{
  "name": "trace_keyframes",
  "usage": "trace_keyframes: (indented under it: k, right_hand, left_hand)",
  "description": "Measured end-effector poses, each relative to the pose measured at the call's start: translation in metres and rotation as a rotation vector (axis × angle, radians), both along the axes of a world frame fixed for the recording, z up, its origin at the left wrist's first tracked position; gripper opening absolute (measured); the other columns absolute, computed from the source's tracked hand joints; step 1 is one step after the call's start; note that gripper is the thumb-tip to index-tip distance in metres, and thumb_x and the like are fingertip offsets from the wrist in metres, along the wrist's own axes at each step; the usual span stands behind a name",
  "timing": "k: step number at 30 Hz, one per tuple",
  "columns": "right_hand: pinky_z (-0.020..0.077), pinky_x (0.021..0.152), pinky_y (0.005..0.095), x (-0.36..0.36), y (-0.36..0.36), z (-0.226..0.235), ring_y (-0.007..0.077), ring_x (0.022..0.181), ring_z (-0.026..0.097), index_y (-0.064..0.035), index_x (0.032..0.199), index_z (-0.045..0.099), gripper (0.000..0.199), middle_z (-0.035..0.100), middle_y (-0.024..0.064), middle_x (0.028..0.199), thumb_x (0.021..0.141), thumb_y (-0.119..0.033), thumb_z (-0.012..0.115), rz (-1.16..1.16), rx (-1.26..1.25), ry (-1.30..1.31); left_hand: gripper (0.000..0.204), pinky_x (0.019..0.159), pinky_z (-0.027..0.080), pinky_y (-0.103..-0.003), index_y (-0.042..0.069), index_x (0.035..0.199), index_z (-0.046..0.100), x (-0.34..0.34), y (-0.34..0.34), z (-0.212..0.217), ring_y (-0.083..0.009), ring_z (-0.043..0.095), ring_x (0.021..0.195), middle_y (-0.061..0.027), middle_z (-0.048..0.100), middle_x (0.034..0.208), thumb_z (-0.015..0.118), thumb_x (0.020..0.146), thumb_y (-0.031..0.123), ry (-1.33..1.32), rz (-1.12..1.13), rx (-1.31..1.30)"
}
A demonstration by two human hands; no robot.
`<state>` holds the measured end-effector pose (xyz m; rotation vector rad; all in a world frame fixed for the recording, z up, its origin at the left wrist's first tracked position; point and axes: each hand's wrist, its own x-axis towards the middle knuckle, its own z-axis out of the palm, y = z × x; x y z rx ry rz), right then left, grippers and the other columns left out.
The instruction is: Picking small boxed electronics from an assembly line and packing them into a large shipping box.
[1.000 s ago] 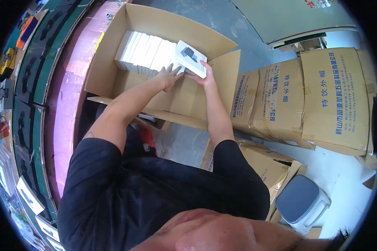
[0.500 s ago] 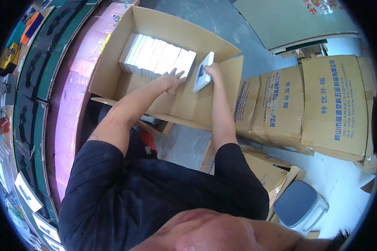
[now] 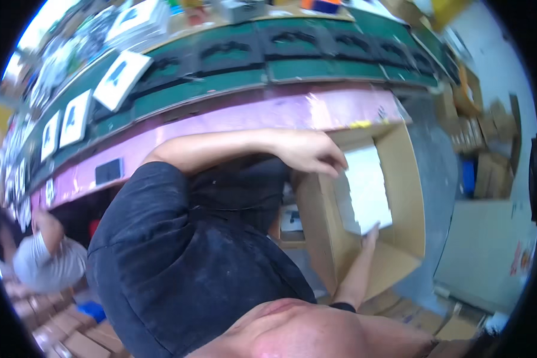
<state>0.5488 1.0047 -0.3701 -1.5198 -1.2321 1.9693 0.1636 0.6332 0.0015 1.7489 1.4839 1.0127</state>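
A deep cardboard carton (image 3: 407, 173) stands uncovered to my right, with a tight row of flat white boxes (image 3: 367, 185) inside. My left hand (image 3: 313, 152) is over the carton's upper left rim, fingers bent down and thumb apart from them, holding nothing. Down inside the carton, my right hand (image 3: 370, 235) is against the near end of the white row. Its fingers are small and blurred here, so whether they grip the endmost box is unclear.
A pink-covered bench edge (image 3: 221, 128) runs alongside the carton. Beyond it, a green conveyor (image 3: 232, 80) carries black trays and flat white boxes (image 3: 122, 80). A phone (image 3: 108, 171) lies on the pink edge. At far left is another person (image 3: 48, 262). A pale panel (image 3: 483, 244) stands right.
My view has swung left toward the conveyor. The white box my right hand carried apart is no longer seen separately; that hand is now at the row's end. My left hand has drawn back to the rim.
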Motion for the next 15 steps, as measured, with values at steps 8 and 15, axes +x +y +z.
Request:
trace_keyframes:
  k: [8, 15]
  right_hand:
    - [0.0509, 0.075, 0.0415, -0.012, 0.041, -0.027, 0.0242, 0.103, 0.060, -0.0024, 0.142, 0.043, 0.081, 0.060, 0.0077, 0.125, 0.099, -0.069, 0.028, 0.017, 0.024, -0.360]
    - [0.0486, 0.096, 0.0429, -0.028, 0.031, -0.027, 0.0307, 0.115, 0.058, 0.0103, 0.137, 0.045, 0.077, 0.057, 0.0175, 0.132, 0.103, -0.058, 0.032, -0.046, 0.209, -0.533]
  left_hand:
    - [0.034, 0.087, 0.053, -0.039, 0.000, 0.110, 0.070, -0.149, -0.301, 0.020, -0.0319, 0.069, 0.096, -0.0196, 0.071, 0.105, 0.063, 0.090, 0.027, 0.553, 1.460, -0.169]
    - [0.076, 0.092, 0.048, -0.046, -0.010, 0.097, 0.069, -0.283, -0.520, -0.019, -0.0426, 0.065, 0.103, -0.0303, 0.067, 0.106, 0.057, 0.089, 0.065, 0.615, 1.619, -0.879]
